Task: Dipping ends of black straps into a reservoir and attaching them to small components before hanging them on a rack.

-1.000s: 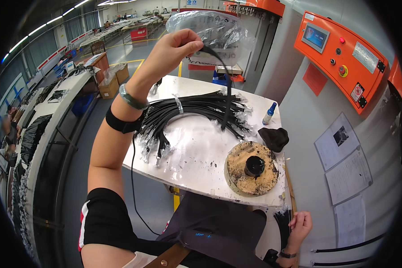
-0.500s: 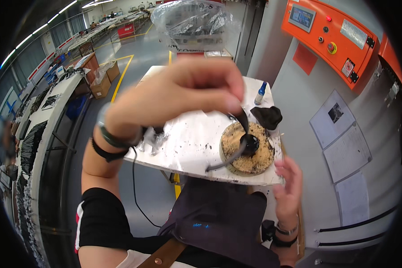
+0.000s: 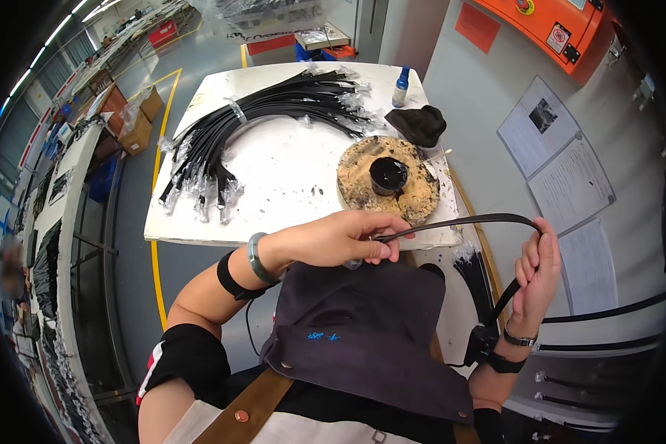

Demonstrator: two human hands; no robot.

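Observation:
A long black strap [image 3: 468, 219] arches between my hands in front of the table's near edge. My left hand [image 3: 351, 237] pinches one end of it, above the apron on my lap. Farther along, my right hand [image 3: 536, 274] is closed round the strap, which continues below that hand. Just beyond my left hand, a small round pot of glossy black liquid [image 3: 389, 176] stands on a tan, black-stained disc [image 3: 357, 169]. On the far left of the white tabletop lies a tied bundle of black straps [image 3: 251, 111], their ends wrapped in clear plastic.
A blue-capped bottle [image 3: 400, 89] and a crumpled dark cloth [image 3: 417, 124] are behind the disc. A thin stick [image 3: 438, 155] juts past its right side. More black straps [image 3: 475, 280] hang below the table's right corner. An orange control box [image 3: 547, 29] is on the right wall.
My left hand has come down from high in front of me, with the strap. My right hand, open and empty before, now grips the strap. The view has shifted, showing the bundle.

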